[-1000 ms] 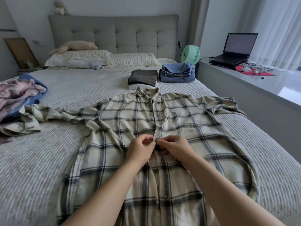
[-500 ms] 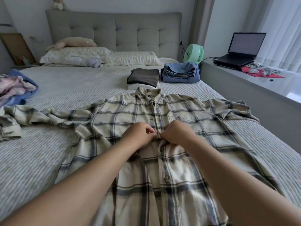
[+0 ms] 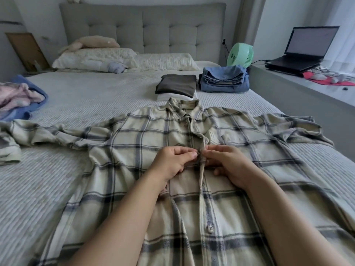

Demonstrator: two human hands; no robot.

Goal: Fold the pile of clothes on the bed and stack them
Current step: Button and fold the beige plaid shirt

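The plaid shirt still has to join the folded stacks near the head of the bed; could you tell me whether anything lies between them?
Nothing visible does. The plaid shirt has its collar almost at the dark folded stack, with the blue folded stack beside that. Both hands pinch the shirt's placket.

Two bare forearms, no sleeves, watch or rings visible, hands (image 3: pixel 201 162) with short, unpainted nails
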